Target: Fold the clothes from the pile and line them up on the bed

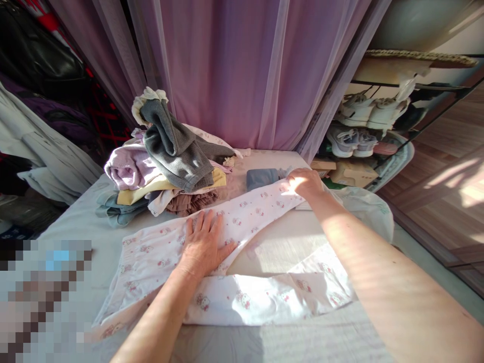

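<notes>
On the bed, one printed garment under both hands

Step looks like flattening a folded layer, judged from the hand positions. Next move calls for squaring the upper layer against the lower one.

Printed garment (227,297): one, white with pink cat prints, lying doubled on the bed (71,224), with a long strip running up and right across it.
Left hand (202,244): open, fingers spread, pressed flat on the strip's middle.
Right hand (304,184): curled over the strip's far end, knuckles up. Whether it pinches the cloth cannot be told.

Counts on the bed:
- 1 pile (166,174) left of the strip and just above it, about 6 items showing: grey ribbed top (174,146), lilac top (130,166), yellow piece (170,189), brown piece (192,203), blue-grey piece (121,212), frilled white piece (147,103). Lower layers are partly hidden.
- 1 folded blue-grey item (260,179), just left of the right hand.
- 1 plastic bag (363,212), right of the right hand.

Behind: mauve curtain (234,70). On the rack at right: 2 pairs of shoes, white (372,113) and grey (342,141).
</notes>
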